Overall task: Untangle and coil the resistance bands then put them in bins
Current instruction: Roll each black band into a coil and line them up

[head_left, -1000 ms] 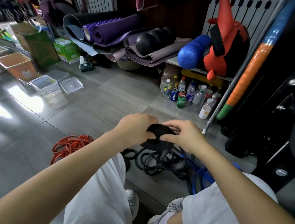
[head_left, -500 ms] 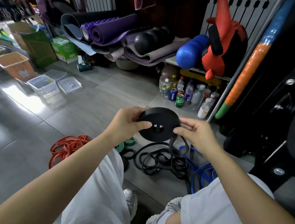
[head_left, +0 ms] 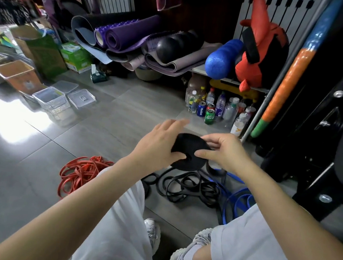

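Head view. On the floor under the hands: tangled black bands (head_left: 184, 185), blue bands (head_left: 237, 200) to their right, red bands (head_left: 80, 171) to the left. Clear bins (head_left: 50, 100) well apart, far left; bottles and cans (head_left: 216, 109) beyond. Coiled black band (head_left: 187, 152) held in the air above the tangle, flat face tilted toward the camera. Left hand (head_left: 157, 143): fingers straight, blurred, lying against the coil's left edge. Right hand (head_left: 224, 151) pinches the right rim. Grey tiled floor (head_left: 126, 113); rolled mats (head_left: 122, 36) at the back

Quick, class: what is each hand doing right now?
Left hand: open, fingers straight, touching the black coiled band.
Right hand: pinching the same band's edge.
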The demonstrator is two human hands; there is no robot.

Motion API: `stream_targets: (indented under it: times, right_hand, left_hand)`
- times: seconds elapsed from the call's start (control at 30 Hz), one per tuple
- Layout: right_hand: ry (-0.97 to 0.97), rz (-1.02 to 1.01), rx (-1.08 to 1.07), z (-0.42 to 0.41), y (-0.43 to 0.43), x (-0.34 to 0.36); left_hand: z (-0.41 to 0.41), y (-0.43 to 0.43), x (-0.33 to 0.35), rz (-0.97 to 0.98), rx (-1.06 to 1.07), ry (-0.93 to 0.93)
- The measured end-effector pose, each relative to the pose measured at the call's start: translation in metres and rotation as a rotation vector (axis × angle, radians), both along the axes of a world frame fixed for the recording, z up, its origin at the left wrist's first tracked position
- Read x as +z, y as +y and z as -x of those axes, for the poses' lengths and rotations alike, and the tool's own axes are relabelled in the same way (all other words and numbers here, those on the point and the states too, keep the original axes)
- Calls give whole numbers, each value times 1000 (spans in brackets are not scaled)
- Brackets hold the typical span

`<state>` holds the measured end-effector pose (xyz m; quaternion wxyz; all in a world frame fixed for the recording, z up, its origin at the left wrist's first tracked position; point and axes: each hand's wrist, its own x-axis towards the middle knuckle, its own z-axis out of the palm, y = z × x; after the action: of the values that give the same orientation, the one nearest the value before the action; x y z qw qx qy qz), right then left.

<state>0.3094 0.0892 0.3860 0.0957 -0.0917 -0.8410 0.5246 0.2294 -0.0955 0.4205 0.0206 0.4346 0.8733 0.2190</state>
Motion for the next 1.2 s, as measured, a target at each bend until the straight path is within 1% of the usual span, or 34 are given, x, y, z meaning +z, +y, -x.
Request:
stream_targets:
  times: [0.03,0.1,0.13,0.2,0.3,0.37,0.43,0.53,0.67,0.7,0.73,0.8,0.83,0.9,1.0,1.1,1.2]
  right_hand:
    - [-24,-87,10,2,-4,2]
    - [-40,-165,26,5,-11,5]
    - [-35,-168,33,5,-12,6]
    - [-19,-126,40,4,-13,7]
    - [13,-16,44,2,-9,7]
    - [27,11,24,0,-3,7]
    - [54,41,2,-2,3,5]
    - [120,155,-48,-5,8,-2]
    - [217,195,-123,-6,3,-8]
    - [234,167,-152,-7,0,-8]
    - [244,89,-192,-6,-1,-8]
    - [222,-153,-256,-5,-4,-6]
    - [203,-240,-259,-5,-6,-6]
    - [175,-337,-241,-1,-12,-6]
    - [137,-493,-270,17,-14,-4]
    - [95,-611,-261,49,-8,1]
    - [79,-707,-246,91,-3,-4]
  left_hand:
    - [-1,4,3,52,-24,84]
    - [0,10,9,181,-30,151]
    - [1,11,11,235,-23,144]
    - [4,11,13,238,-16,73]
    - [6,6,11,95,6,-51]
    - [7,3,6,-6,44,-143]
    - [9,0,2,-68,81,-212]
    - [14,-3,-1,-160,144,-302]
    - [16,-5,-3,-316,198,-462]
    - [16,-5,-3,-345,214,-492]
    - [17,-6,-4,-373,234,-519]
    - [19,-6,-8,-418,273,-558]
    - [20,-5,-9,-437,290,-575]
    - [23,-3,-10,-482,311,-623]
    - [29,4,-8,-531,326,-692]
    - [47,12,-6,-559,351,-745]
    - [78,17,-11,-566,378,-762]
